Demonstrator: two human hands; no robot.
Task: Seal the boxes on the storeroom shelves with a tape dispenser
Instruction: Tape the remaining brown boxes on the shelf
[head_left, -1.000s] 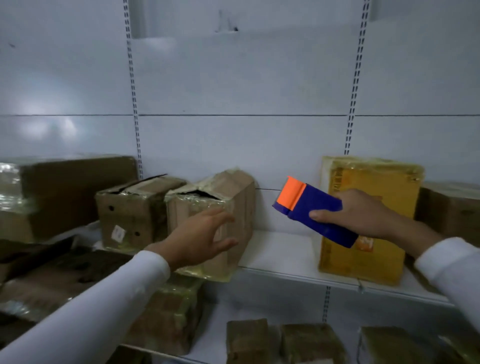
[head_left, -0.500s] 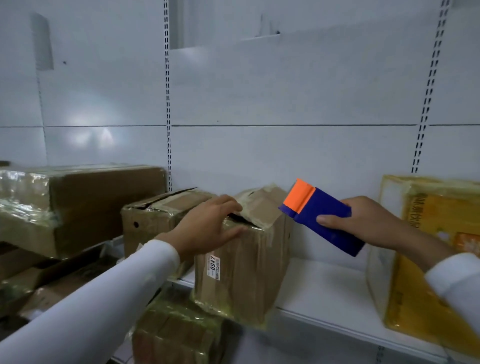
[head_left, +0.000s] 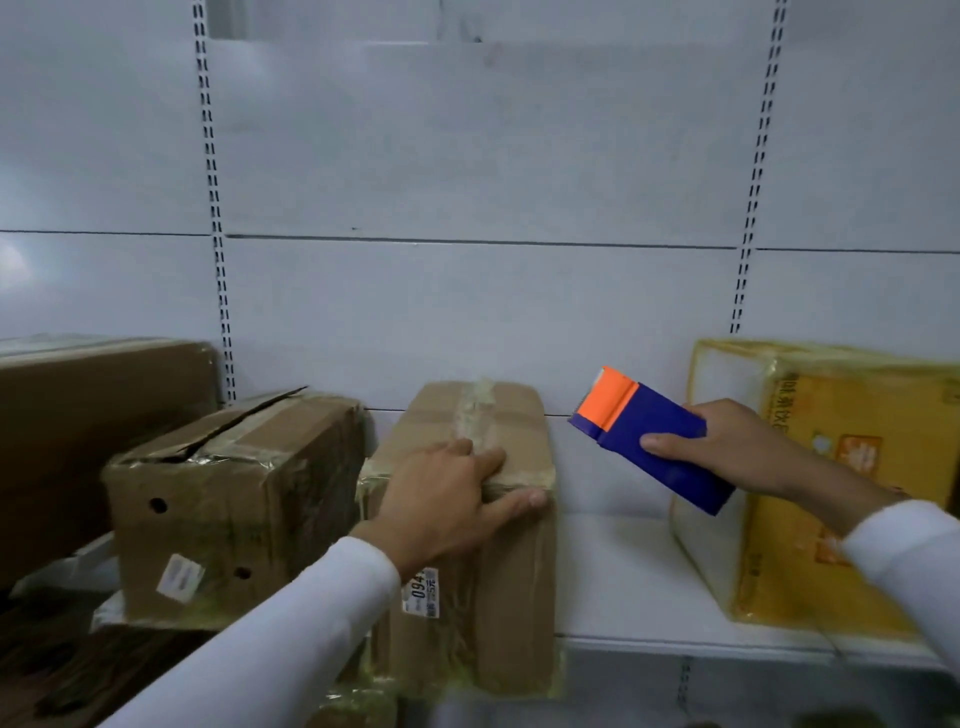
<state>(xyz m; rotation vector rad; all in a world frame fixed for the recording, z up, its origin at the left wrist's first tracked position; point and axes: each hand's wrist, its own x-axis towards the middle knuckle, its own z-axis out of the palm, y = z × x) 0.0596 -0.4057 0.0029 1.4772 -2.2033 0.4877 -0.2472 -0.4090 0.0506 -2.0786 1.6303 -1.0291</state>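
From the head view, four boxes stood on the white shelf (head_left: 649, 577). At far left was a big brown box (head_left: 98, 415), cut off by the frame. Next to it sat a torn box (head_left: 234, 499) whose top flap gaped open, with two round holes and a blurred label on its near face. In the middle stood the centre box (head_left: 498, 587), brown, with old tape running along its top seam and a white sticker reading "094" partly hidden by a sleeve. At right, apart from the others, was a yellow box (head_left: 841, 499) wrapped in clear film. There was one tape dispenser (head_left: 654, 447), blue with an orange end, held in the air between the centre box and the yellow one, touching neither.

The left hand (head_left: 447, 504) lay flat on the near top edge of the centre box, fingers straight across the taped seam and thumb pointing right along the front edge. The right hand (head_left: 743, 452) gripped the dispenser at its near end, thumb on top, the orange end tilted up and to the left. Both arms wore white sleeves.

The back wall (head_left: 467, 312) was pale panelling with two slotted uprights. Below the shelf edge, more brown boxes showed dimly at the lower left.
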